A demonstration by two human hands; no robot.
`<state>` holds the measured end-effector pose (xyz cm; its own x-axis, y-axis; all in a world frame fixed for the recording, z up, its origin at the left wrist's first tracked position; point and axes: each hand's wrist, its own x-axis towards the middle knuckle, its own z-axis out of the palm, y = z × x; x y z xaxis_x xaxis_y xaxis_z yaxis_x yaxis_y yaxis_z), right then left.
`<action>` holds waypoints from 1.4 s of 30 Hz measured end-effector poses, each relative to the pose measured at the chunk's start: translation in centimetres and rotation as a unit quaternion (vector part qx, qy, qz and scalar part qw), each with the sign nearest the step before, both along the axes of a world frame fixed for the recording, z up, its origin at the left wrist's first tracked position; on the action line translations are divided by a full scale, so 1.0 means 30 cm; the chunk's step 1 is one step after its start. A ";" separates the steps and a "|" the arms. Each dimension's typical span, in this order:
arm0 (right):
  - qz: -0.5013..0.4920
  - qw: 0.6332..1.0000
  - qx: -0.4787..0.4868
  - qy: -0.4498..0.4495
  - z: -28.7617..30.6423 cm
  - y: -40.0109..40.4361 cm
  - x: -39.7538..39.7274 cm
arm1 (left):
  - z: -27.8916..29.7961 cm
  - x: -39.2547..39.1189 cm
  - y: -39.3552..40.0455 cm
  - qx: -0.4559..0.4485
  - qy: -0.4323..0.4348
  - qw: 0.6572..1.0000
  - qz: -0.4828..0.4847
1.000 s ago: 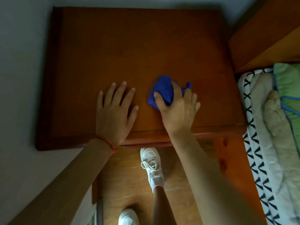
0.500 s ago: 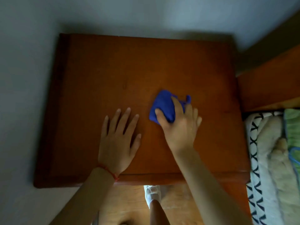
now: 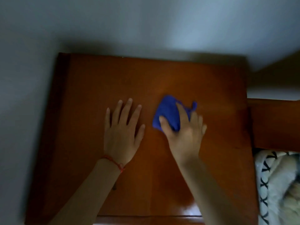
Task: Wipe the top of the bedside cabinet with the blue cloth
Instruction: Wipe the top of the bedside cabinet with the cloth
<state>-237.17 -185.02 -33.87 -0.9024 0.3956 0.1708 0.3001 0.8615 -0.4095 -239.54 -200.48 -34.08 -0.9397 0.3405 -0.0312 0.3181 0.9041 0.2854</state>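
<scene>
Right hand: the right hand point(image 3: 184, 135) grips the bunched blue cloth point(image 3: 168, 111), thumb pinching its near edge, forefinger lying across its top, the remaining fingers curled over its right side.
Blue cloth: crumpled into a lump, it sits pressed against the cabinet top a little right of centre, roughly midway between front and back edges; a small tail of fabric sticks out at its far right, past the fingertips.
Left hand: the left hand point(image 3: 121, 132) lies flat, palm down, fingers straight and spread apart, holding nothing; it rests on the wood just left of the cloth, with a narrow strip of bare wood between the thumb and the cloth.
Wrist: a thin red string bracelet point(image 3: 113, 162) circles the left wrist.
Forearms: both bare forearms reach in from the lower edge of the view, over the front of the cabinet.
Cabinet top: the bedside cabinet point(image 3: 113, 78) has a reddish-brown wooden top, with a glossy reflection near its front right corner.
Surroundings: a pale grey wall point(image 3: 146, 21) runs behind and to the left of the cabinet; a wooden bed frame point(image 3: 276, 124) adjoins its right side, and below that lies white bedding point(image 3: 266, 184) with a dark X pattern.
Sharpness: the view is somewhat motion-blurred, so fine detail of the cloth's folds cannot be told.
</scene>
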 end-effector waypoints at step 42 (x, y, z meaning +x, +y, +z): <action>0.046 0.997 -0.009 -0.054 0.015 -0.132 -0.210 | 0.007 -0.087 -0.114 0.023 -0.005 0.999 0.035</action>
